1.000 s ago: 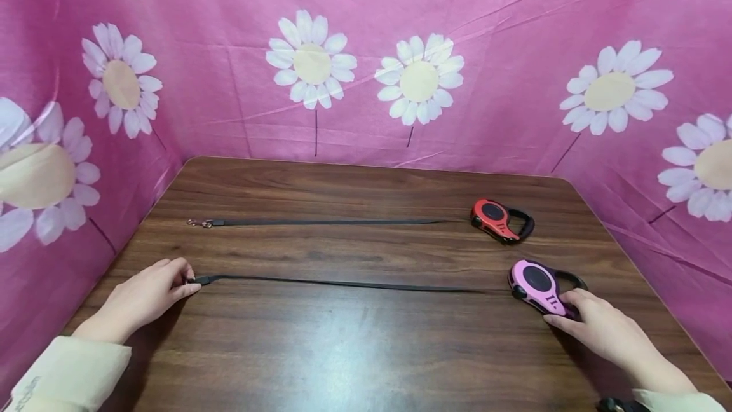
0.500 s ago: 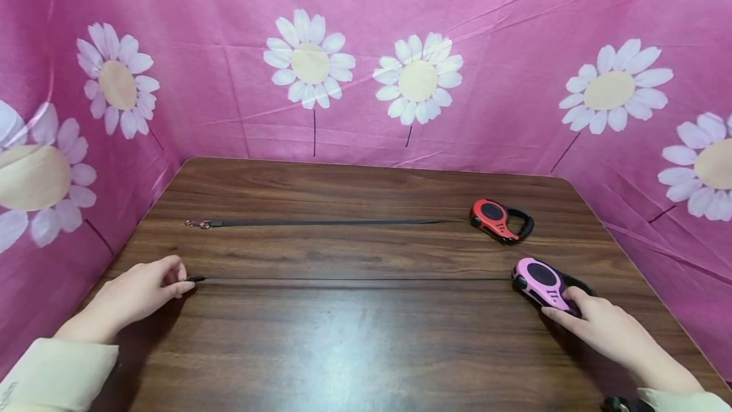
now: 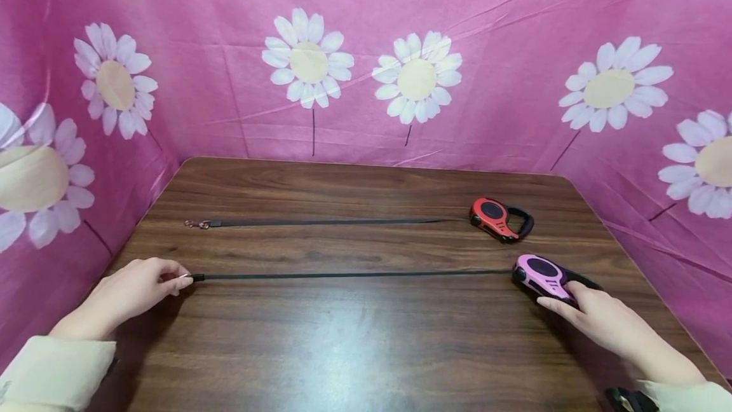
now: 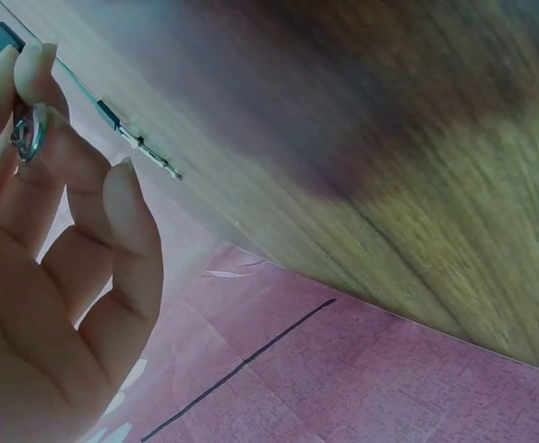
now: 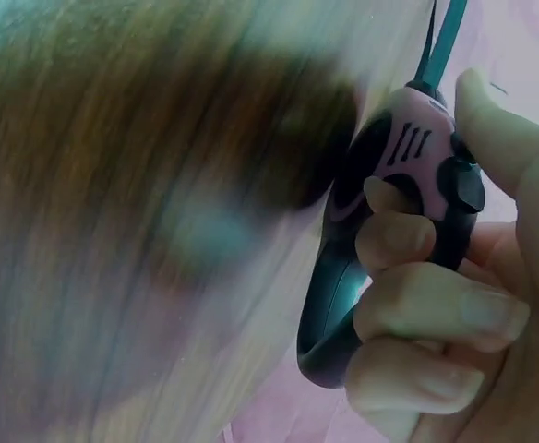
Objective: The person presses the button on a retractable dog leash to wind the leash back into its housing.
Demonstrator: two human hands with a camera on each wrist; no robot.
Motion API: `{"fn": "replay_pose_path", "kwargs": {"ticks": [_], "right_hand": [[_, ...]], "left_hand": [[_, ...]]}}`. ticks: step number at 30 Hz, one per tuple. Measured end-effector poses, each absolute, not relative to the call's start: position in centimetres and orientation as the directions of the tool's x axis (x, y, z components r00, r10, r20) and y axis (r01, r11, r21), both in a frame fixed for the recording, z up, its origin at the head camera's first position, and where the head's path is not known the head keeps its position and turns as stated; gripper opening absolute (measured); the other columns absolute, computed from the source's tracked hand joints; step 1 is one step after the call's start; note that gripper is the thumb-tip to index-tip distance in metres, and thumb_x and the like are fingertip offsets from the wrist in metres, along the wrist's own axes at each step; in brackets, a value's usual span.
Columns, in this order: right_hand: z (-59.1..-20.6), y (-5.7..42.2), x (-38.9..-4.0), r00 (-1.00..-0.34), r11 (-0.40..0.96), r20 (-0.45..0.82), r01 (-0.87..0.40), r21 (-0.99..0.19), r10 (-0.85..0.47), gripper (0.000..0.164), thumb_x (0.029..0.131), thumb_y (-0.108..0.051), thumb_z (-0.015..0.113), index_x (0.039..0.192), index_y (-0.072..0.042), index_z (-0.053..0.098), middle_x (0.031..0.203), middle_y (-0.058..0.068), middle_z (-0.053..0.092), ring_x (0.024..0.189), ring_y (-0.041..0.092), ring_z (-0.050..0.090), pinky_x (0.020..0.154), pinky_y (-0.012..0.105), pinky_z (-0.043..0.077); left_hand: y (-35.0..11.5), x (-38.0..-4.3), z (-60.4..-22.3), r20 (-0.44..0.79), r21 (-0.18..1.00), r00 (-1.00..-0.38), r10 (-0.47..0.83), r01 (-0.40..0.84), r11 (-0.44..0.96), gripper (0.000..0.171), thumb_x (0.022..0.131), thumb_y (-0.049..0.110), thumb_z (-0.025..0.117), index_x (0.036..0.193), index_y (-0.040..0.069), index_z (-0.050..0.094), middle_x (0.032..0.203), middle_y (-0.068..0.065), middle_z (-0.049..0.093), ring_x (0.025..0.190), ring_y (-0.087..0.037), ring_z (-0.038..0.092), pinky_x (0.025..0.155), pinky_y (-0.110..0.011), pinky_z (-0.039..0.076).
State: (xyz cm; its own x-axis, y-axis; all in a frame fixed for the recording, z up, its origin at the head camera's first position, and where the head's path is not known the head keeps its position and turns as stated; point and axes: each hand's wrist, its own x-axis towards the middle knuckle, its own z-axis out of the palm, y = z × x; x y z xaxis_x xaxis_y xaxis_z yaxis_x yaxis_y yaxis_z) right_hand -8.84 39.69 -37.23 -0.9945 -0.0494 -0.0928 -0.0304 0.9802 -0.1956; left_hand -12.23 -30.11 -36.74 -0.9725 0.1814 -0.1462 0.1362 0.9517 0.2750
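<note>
A pink retractable leash (image 3: 552, 287) with black trim is held by my right hand (image 3: 612, 323). In the right wrist view, fingers curl round its black handle loop (image 5: 317, 323), and the thumb lies along the side by a black button (image 5: 461, 185). Its flat black strap (image 3: 354, 274) runs straight and taut across the table to my left hand (image 3: 140, 285). There, thumb and fingertips pinch the strap's end by the clip; a metal ring (image 4: 33, 134) shows between the fingers in the left wrist view, and the rest of the clip is hidden.
Farther back lies a red retractable leash (image 3: 504, 229), its black strap (image 3: 320, 222) drawn out leftward along the wooden table (image 3: 343, 348). A metal clip (image 3: 197, 224) ends that strap. Pink flowered cloth (image 3: 366, 132) stands round the table's back and sides.
The pink leash's strap went from slightly slack and twisted to taut and straight. My left hand shifted a little left, and the pink leash moved slightly right and back. The red leash stayed put.
</note>
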Motion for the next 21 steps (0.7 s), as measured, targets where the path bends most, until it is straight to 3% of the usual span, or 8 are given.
{"fn": "replay_pose_path", "kwargs": {"ticks": [5,7,10,13,17,21], "right_hand": [[-37.3,39.7,-8.7,-0.989,0.983,-0.137,-0.030,-0.179,-0.055,0.042,0.095,-0.051,0.060,0.074,-0.016,0.050,0.068,-0.001,0.045,0.064,0.017,0.043,0.057,0.036,0.034],[-37.3,39.8,-8.5,-0.989,0.985,-0.135,-0.029,-0.170,-0.053,0.041,0.094,-0.053,0.060,0.075,-0.018,0.053,0.071,-0.001,0.050,0.066,0.017,0.047,0.057,0.039,0.037],[-37.3,40.0,-8.4,-0.996,0.988,-0.069,-0.045,-0.149,-0.056,0.039,0.092,-0.055,0.062,0.076,-0.019,0.056,0.074,0.002,0.056,0.066,0.020,0.053,0.055,0.044,0.040],[-37.3,40.0,-8.2,-0.997,0.988,0.044,-0.069,-0.137,-0.063,0.038,0.089,-0.055,0.066,0.077,-0.020,0.060,0.078,0.007,0.063,0.067,0.027,0.059,0.055,0.050,0.042],[-37.2,39.8,-8.0,-0.982,0.984,0.183,-0.083,-0.157,-0.054,0.038,0.086,-0.051,0.071,0.069,-0.022,0.053,0.067,0.004,0.056,0.059,0.024,0.052,0.050,0.045,0.037],[-36.7,39.7,-7.9,-0.962,0.980,0.271,-0.073,-0.183,-0.022,0.044,0.085,-0.048,0.073,0.063,-0.024,0.044,0.057,-0.003,0.039,0.055,0.017,0.040,0.049,0.038,0.032]], "left_hand": [[-30.0,-12.4,-36.5,-0.132,0.271,-0.977,0.166,0.125,0.954,0.018,0.098,0.035,0.060,0.089,0.021,0.069,0.075,0.010,0.063,0.071,-0.009,0.053,0.057,-0.038,0.040],[-29.9,-12.4,-36.5,-0.123,0.274,-0.980,0.159,0.120,0.954,0.021,0.099,0.036,0.058,0.087,0.021,0.067,0.075,0.010,0.062,0.070,-0.009,0.054,0.056,-0.039,0.039],[-29.8,-12.4,-36.2,-0.104,0.279,-0.986,0.134,0.100,0.955,0.024,0.100,0.038,0.056,0.087,0.022,0.066,0.073,0.009,0.061,0.069,-0.010,0.053,0.056,-0.041,0.039],[-29.9,-12.3,-36.0,-0.064,0.294,-0.993,0.099,0.076,0.953,0.027,0.101,0.040,0.053,0.095,0.019,0.067,0.079,0.001,0.066,0.074,-0.020,0.060,0.056,-0.048,0.042],[-29.9,-12.2,-35.7,-0.001,0.333,-0.999,0.046,0.043,0.942,0.032,0.103,0.040,0.048,0.106,0.014,0.066,0.088,-0.009,0.068,0.082,-0.030,0.063,0.059,-0.052,0.044],[-29.8,-12.1,-35.5,0.051,0.367,-0.999,0.002,0.021,0.930,0.034,0.103,0.039,0.045,0.109,0.011,0.064,0.087,-0.011,0.067,0.078,-0.029,0.060,0.059,-0.049,0.044]]}}
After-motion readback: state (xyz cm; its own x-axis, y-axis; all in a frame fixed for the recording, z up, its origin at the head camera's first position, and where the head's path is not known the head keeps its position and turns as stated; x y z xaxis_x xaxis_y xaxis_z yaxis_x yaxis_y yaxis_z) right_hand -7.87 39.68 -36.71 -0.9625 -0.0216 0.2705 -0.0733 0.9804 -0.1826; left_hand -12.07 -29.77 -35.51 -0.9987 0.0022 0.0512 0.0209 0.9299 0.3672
